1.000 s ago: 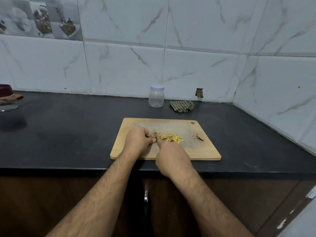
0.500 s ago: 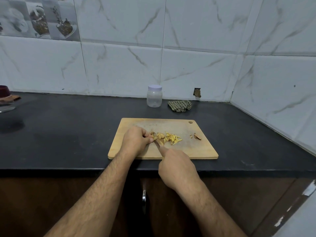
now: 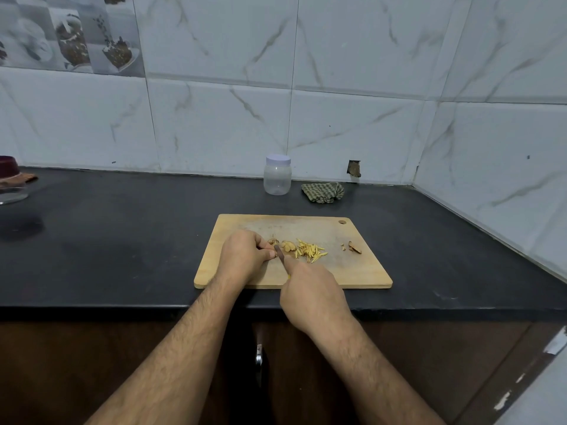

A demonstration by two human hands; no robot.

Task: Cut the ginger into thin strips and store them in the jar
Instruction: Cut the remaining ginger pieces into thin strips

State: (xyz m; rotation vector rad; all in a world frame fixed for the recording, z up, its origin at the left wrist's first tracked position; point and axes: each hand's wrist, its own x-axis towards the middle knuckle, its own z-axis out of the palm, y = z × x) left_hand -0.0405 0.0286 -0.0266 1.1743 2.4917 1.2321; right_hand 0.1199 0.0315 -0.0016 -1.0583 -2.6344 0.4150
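Your right hand [image 3: 313,289] gripped the knife [image 3: 279,253]; your left hand [image 3: 245,256], fingers curled, pinned ginger [image 3: 273,241] on the board [image 3: 362,271], with cut strips [image 3: 310,251] beside the blade. Behind the board, the jar [image 3: 277,176] stood lidded and seemingly empty, with a cloth [image 3: 322,192] beside it.

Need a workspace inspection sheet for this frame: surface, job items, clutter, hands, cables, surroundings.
Surface: black countertop, wooden cutting board near the front edge.
Job's things: cut ginger strips piled mid-board; uncut ginger slices beside them; knife blade at the slices; jar at the wall, lid on, looks empty.
Clutter: peel scraps on the board's right; checked cloth beside the jar.
Hands: left hand curled at the ginger, grip hidden; right hand holds the knife.
Cables: nothing seen.
Surroundings: marbled wall tiles; dark bowl at far left.
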